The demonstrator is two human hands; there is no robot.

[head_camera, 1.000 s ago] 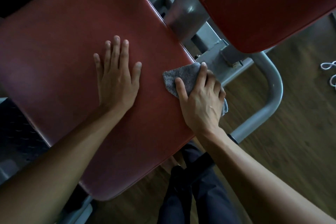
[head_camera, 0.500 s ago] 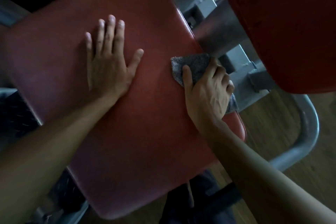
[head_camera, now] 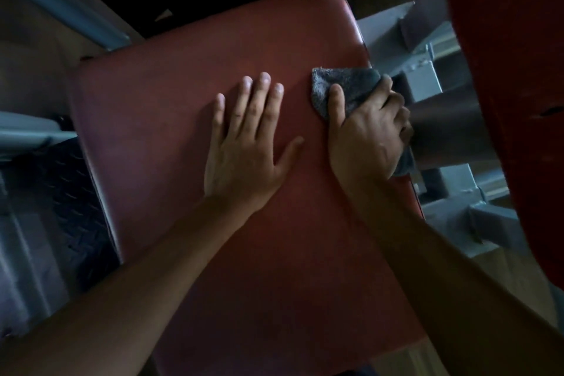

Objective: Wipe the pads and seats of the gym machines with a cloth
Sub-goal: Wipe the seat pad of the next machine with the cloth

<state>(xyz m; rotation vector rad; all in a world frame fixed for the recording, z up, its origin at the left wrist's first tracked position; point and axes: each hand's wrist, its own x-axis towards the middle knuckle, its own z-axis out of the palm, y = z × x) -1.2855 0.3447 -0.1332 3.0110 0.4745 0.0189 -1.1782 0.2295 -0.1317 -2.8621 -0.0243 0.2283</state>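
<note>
Two hands lie on the red seat pad [head_camera: 189, 107], which fills the middle of the view. The left hand [head_camera: 247, 143] rests flat on the vinyl, palm down, fingers spread and holding nothing. Just beside it, the right hand [head_camera: 364, 134] presses a grey cloth [head_camera: 341, 85] against the pad's right edge, thumb on top of the fabric and the fingers curled over it and around the rim; one end of the cloth shows below the hand, off the pad's side.

Close to the right, grey metal frame parts [head_camera: 427, 82] crowd the knuckles, and a second red pad [head_camera: 503, 70] stands beyond them along the right border. A grey bar [head_camera: 58, 6] crosses the upper left corner, and a dark ribbed footplate [head_camera: 70, 201] sits low on the left beside the seat.

Compared with half a second ago, the view has swung so that the pad's far corner and left side now show, and the two hands sit nearer together; the cloth remains at the same right edge.

No writing or brand mark can be read anywhere.
</note>
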